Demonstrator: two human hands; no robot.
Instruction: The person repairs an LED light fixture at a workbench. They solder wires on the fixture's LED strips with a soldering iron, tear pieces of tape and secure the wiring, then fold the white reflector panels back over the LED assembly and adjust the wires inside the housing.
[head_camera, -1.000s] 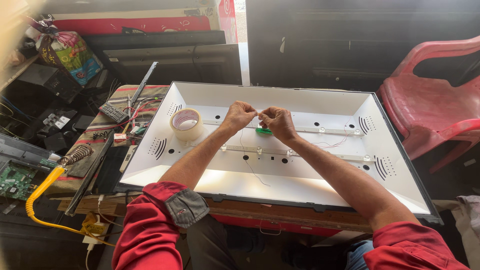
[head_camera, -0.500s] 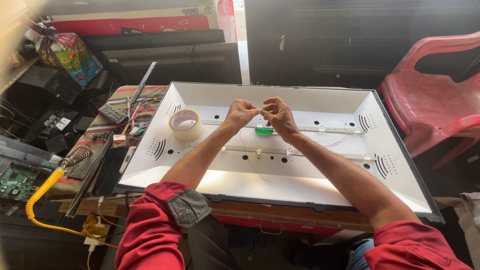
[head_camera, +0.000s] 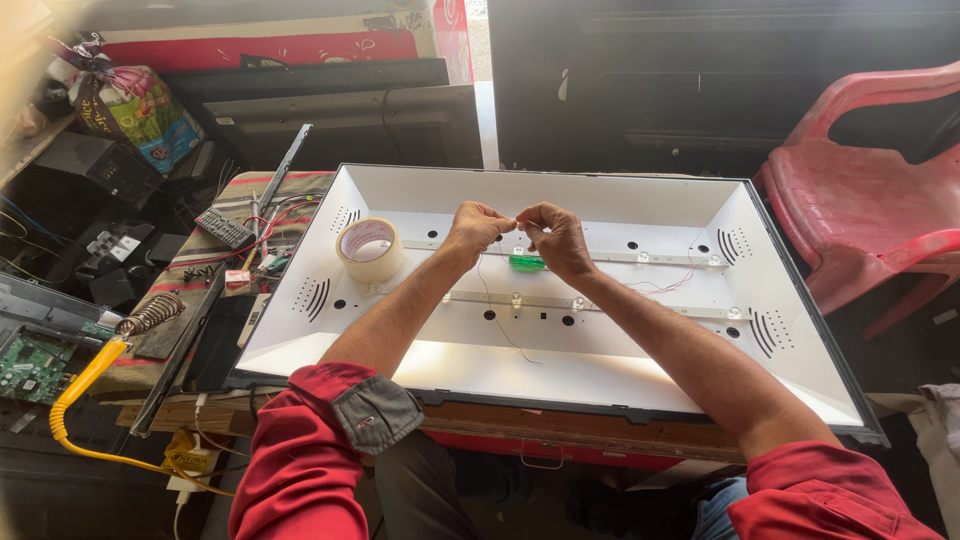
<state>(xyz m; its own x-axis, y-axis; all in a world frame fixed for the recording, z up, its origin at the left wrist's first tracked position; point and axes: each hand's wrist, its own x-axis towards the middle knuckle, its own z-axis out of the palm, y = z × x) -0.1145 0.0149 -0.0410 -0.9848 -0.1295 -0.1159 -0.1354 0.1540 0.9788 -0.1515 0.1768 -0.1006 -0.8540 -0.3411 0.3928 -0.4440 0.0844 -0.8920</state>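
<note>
Cluttered repair bench, seen from above, carrying a large white panel tray (head_camera: 790, 330) with black edging. Left hand (head_camera: 476, 226) and right hand (head_camera: 552, 236) meet over the middle of the tray, fingertips pinched together on a thin wire (head_camera: 490, 305) that hangs down and trails across the tray floor. A small green object (head_camera: 526, 262) lies just below the hands, beside the upper of two light strips (head_camera: 640, 257) running across the tray. A roll of clear tape (head_camera: 369, 249) stands on the tray's left slope, well apart from the hands. Left of the tray: a soldering iron stand with a coiled spring (head_camera: 150, 313), a yellow cable (head_camera: 82, 378) and a green circuit board (head_camera: 32, 362). A red plastic chair (head_camera: 880, 190) stands at right. Both sleeves are red.
</note>
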